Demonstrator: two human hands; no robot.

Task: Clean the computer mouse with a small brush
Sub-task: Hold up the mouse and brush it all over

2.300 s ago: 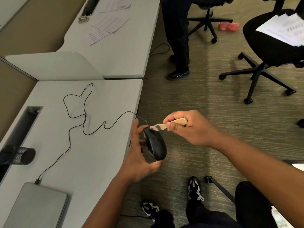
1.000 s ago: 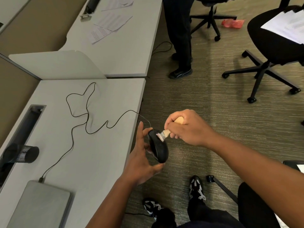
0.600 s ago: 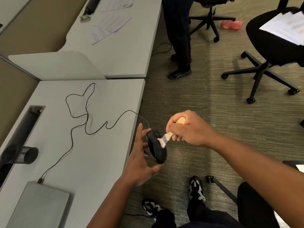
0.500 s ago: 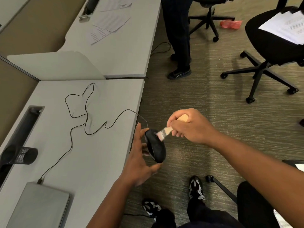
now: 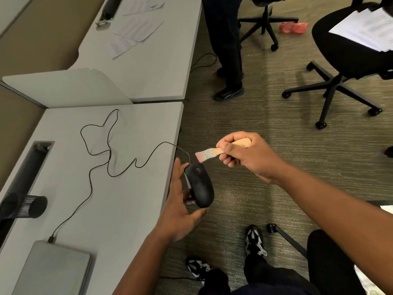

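There is a single view, from a wide-angle camera worn on the person's head. It looks forward and steeply down, close over both forearms. The grey counter fills the left side, carpeted floor the right. The wearer's own shoes show at the near bottom edge, and an office chair stands at the far right. Straight lines bend toward the edges.

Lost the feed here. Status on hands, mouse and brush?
Left hand holds mouse off the desk edge. Right hand grips brush, bristles just clear of mouse. Cable trails across desk; nothing blocking.
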